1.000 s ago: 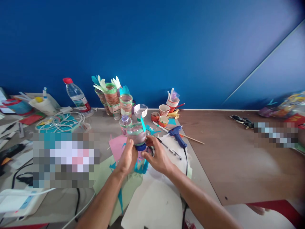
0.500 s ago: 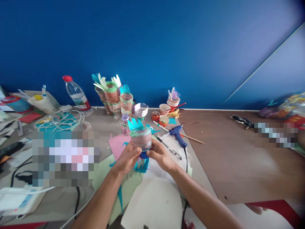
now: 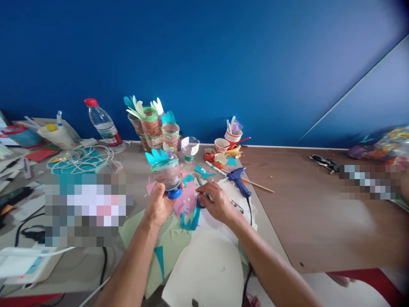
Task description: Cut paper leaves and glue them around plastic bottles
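Note:
My left hand (image 3: 159, 202) grips a cut plastic bottle top (image 3: 169, 175), its blue cap (image 3: 174, 193) pointing down. Teal paper cut into petal shapes (image 3: 156, 157) stands up along its rim. To the right, my right hand (image 3: 217, 200) is low over the papers, fingers pinched together at a small dark item (image 3: 201, 201) that they mostly hide. Beneath the hands lie pink paper (image 3: 187, 200), a jagged teal paper strip (image 3: 191, 221) and green paper (image 3: 172, 241).
A blue glue gun (image 3: 238, 181) with a black cable lies to the right, beside a wooden stick (image 3: 260, 186). Behind stand decorated bottle cups (image 3: 151, 128), a clear cut bottle piece (image 3: 190, 149), paper cups (image 3: 221, 146) and a red-capped bottle (image 3: 105, 128). Coiled white cable (image 3: 79, 160) lies left.
My right hand has let go of the bottle top and moved down to the papers. My left hand has carried the bottle top leftward and tilted it.

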`<state>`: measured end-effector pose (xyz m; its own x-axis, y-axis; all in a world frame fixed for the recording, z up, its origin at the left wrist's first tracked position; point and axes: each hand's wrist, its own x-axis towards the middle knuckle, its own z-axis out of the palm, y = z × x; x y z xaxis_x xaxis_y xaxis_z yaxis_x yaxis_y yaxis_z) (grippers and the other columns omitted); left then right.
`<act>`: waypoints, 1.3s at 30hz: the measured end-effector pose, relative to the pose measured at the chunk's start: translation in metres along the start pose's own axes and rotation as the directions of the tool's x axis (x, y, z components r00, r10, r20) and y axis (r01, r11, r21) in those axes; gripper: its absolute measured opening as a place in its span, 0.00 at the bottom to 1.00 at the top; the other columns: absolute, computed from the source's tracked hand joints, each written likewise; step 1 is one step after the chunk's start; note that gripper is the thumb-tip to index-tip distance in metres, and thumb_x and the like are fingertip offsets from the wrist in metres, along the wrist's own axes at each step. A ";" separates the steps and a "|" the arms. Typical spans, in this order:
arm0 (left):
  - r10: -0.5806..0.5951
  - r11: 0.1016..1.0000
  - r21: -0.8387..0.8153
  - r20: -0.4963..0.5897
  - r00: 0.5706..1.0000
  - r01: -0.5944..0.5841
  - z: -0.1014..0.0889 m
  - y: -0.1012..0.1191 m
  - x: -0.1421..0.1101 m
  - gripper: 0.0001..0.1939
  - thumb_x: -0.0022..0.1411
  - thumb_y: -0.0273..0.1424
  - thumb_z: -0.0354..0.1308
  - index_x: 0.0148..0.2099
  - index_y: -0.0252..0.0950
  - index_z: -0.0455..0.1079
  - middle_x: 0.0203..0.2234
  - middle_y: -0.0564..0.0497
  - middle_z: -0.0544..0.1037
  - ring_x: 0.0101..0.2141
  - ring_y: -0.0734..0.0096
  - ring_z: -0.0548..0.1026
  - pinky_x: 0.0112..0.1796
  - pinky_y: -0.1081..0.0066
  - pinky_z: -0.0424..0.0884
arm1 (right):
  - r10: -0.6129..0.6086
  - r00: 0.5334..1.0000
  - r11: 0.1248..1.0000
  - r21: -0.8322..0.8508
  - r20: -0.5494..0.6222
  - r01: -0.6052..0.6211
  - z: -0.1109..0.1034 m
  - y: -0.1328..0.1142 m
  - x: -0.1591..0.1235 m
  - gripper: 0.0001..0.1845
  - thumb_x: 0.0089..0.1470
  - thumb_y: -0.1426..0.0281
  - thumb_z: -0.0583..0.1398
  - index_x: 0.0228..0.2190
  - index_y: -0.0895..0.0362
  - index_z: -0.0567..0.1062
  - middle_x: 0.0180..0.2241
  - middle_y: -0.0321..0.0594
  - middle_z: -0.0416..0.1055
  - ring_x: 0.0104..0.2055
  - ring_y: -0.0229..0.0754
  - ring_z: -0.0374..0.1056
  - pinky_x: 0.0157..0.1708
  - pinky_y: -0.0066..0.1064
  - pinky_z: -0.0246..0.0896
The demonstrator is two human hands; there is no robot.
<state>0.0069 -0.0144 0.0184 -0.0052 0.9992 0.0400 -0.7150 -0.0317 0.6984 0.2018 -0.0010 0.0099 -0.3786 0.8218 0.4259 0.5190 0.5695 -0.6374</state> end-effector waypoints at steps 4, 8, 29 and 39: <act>-0.002 1.000 -0.003 0.010 1.000 0.002 0.001 0.001 0.000 0.33 0.46 0.53 0.64 0.48 0.35 0.73 0.39 0.45 0.78 0.31 0.68 0.74 0.35 0.67 0.71 | -0.084 0.993 0.989 -0.113 0.082 0.093 0.009 0.000 -0.002 0.12 0.55 0.76 0.56 0.37 0.56 0.78 0.34 0.44 0.74 0.38 0.45 0.65 0.42 0.39 0.62; -0.002 1.000 0.004 0.013 1.000 0.002 0.004 0.004 -0.001 0.31 0.48 0.53 0.61 0.45 0.33 0.73 0.36 0.44 0.78 0.28 0.69 0.73 0.32 0.68 0.70 | -0.136 0.985 0.960 -0.229 0.109 0.158 0.022 0.002 0.001 0.12 0.57 0.75 0.55 0.38 0.56 0.78 0.35 0.45 0.74 0.40 0.46 0.63 0.43 0.40 0.59; -0.097 0.994 -0.053 -0.033 0.995 0.095 0.002 -0.004 0.000 0.28 0.49 0.49 0.64 0.44 0.33 0.73 0.37 0.43 0.79 0.31 0.66 0.76 0.34 0.67 0.72 | 0.281 0.920 0.707 -0.590 -0.274 -0.391 -0.053 0.025 0.006 0.19 0.55 0.67 0.56 0.48 0.59 0.72 0.44 0.52 0.70 0.46 0.54 0.64 0.44 0.42 0.58; -0.072 0.997 0.003 0.006 0.997 0.072 0.003 -0.006 -0.004 0.26 0.52 0.49 0.61 0.44 0.33 0.74 0.37 0.43 0.79 0.33 0.64 0.76 0.34 0.67 0.71 | 0.698 0.697 0.416 -0.700 -0.162 -0.580 -0.066 0.057 -0.007 0.24 0.54 0.63 0.56 0.51 0.57 0.68 0.46 0.52 0.72 0.49 0.55 0.67 0.46 0.42 0.57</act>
<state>0.0131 -0.0178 0.0166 0.0502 0.9987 -0.0063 -0.7114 0.0402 0.7016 0.2846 0.0276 0.0129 0.2230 0.9738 -0.0440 0.9722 -0.2255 -0.0630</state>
